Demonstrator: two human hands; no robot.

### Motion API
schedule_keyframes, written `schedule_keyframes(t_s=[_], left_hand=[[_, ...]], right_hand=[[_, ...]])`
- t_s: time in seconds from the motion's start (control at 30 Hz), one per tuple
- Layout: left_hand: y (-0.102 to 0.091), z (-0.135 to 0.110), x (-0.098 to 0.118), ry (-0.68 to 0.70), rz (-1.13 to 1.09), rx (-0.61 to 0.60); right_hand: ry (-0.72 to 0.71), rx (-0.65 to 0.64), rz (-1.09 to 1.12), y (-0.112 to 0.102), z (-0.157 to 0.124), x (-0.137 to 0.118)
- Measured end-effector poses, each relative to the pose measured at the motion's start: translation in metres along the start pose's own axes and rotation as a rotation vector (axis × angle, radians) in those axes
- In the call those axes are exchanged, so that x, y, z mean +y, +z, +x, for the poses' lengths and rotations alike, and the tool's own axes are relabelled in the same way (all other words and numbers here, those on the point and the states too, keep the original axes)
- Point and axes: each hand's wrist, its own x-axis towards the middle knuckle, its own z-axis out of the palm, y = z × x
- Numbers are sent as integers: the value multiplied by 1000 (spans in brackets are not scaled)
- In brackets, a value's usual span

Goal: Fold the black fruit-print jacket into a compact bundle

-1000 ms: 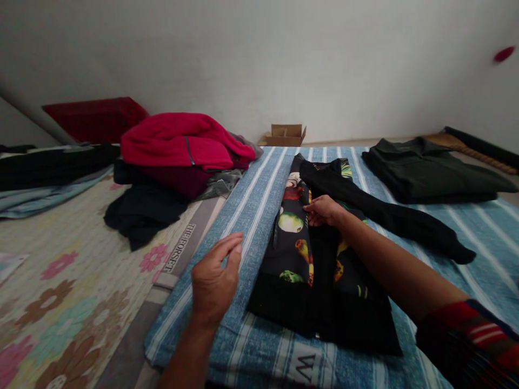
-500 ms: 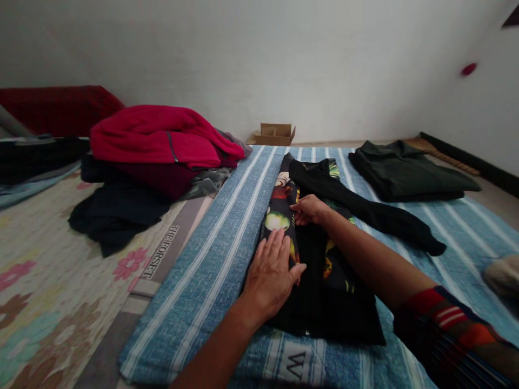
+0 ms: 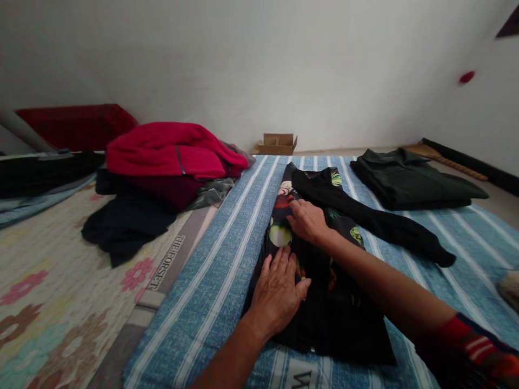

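Observation:
A black garment with a fruit print [image 3: 336, 302] lies lengthwise on the blue striped cloth [image 3: 219, 270], its long black sleeve [image 3: 381, 221] stretched off to the right. My left hand [image 3: 279, 292] lies flat and open on the garment's near left part. Farther up, my right hand [image 3: 307, 220] rests palm down on the garment's printed left side, its fingers together and lying flat.
A pile with a red fleece [image 3: 174, 151] on dark clothes sits at the left. A folded dark garment [image 3: 413, 181] lies at the far right. A small cardboard box [image 3: 278, 143] stands by the wall. A floral sheet [image 3: 60, 281] covers the left.
My left hand came from above the striped cloth onto the garment and now lies flat on it. My right hand has gone from pinching the fold to lying flat on the print.

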Motion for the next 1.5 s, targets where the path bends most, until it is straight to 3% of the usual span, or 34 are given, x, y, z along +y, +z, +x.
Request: schedule_keyframes(t_s=[0.07, 0.13, 0.3, 0.4, 0.5, 0.6, 0.8, 0.9, 1.03, 1.1, 1.3, 1.5], left_hand=[[1, -1, -1, -15, -3, 11], [2, -1, -1, -32, -11, 17], [-11, -2, -2, -50, -62, -27], [-25, 5, -8, -48, -158, 52], [-39, 29, -17, -102, -261, 240], [-45, 75, -27, -158, -365, 305], [-16, 167, -46, -125, -360, 289], [3, 184, -57, -99, -329, 269], [22, 186, -65, -62, -295, 258], [28, 186, -66, -40, -278, 262], [39, 185, -65, -13, -240, 297], [38, 182, -62, -28, -220, 322]], right_hand=[[-322, -60, -222, 5, -14, -4], [-442, -124, -357, 15, -25, -2], [-416, -106, -358, 34, -33, 9], [-380, -121, -315, 34, -31, 10], [-379, -137, -267, 32, -30, 9], [-387, -130, -239, 32, -30, 9], [-363, -120, -197, 31, -31, 5], [-360, -133, -174, 27, -33, 5], [-400, -164, -168, 13, -37, 6], [-352, -164, -202, 1, -37, 7], [98, -133, -436, -30, -29, 21], [195, -215, -466, -28, -28, 43]])
